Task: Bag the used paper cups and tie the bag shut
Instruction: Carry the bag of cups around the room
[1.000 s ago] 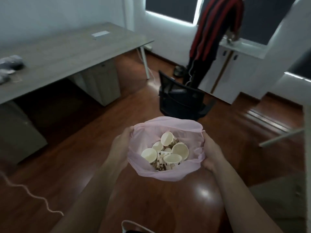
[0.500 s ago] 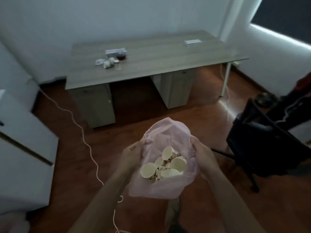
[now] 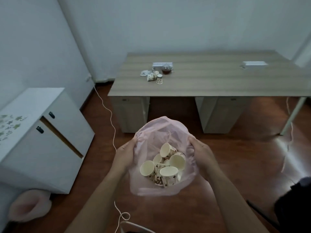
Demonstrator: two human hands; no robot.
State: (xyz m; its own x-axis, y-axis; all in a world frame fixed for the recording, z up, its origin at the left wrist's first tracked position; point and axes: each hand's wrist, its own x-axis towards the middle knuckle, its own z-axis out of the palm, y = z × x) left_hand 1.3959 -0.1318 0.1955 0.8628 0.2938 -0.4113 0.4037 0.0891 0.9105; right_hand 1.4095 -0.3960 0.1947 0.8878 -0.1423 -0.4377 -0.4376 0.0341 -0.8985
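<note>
We hold the pink bag (image 3: 161, 130) open in front of us, left hand (image 3: 125, 154) clamped on its left rim, right hand (image 3: 202, 154) clamped on its right, with a heap of cups (image 3: 165, 167) inside. The remaining cups (image 3: 155, 77) lie straight ahead and well apart on the tabletop (image 3: 218, 81), toppled beside a small dish (image 3: 166, 70); they sit slightly left of the bag, so the left hand is probably nearer. Around us are a wooden floor (image 3: 235, 165), a white cabinet (image 3: 50, 140) to the left and a trailing cord (image 3: 111, 118).

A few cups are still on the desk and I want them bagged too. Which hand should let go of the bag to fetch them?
Probably the left hand: the stray cups lie ahead and left, while the right hand keeps the pink bag open.
</note>
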